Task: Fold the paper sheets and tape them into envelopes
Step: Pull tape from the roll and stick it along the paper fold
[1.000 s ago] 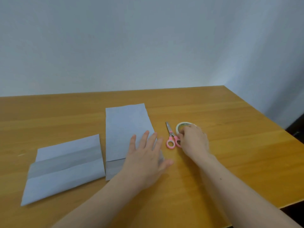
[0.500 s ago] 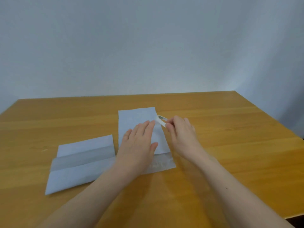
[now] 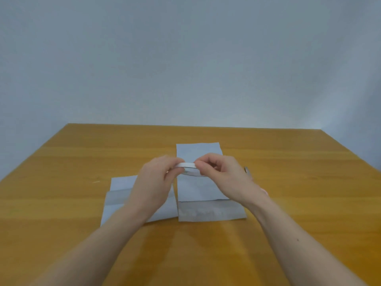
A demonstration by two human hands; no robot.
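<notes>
A folded pale paper sheet (image 3: pixel 201 195) lies upright in the middle of the wooden table (image 3: pixel 288 182), its lower flap showing a greyer band. A second folded sheet (image 3: pixel 118 195) lies to its left, partly hidden by my left forearm. Both hands hover above the middle sheet and hold a white tape roll (image 3: pixel 186 166) between them. My left hand (image 3: pixel 156 178) pinches the roll's left side. My right hand (image 3: pixel 222 172) pinches its right side with thumb and fingertips.
A pair of scissors (image 3: pixel 247 170) lies just right of my right hand, mostly hidden behind it; only the metal blade tip and a bit of pink handle show. A plain wall stands behind the table's far edge.
My left hand has lifted off the middle sheet and joined my right hand on the tape roll. The roll now sits raised between both hands, and the view has tilted upward.
</notes>
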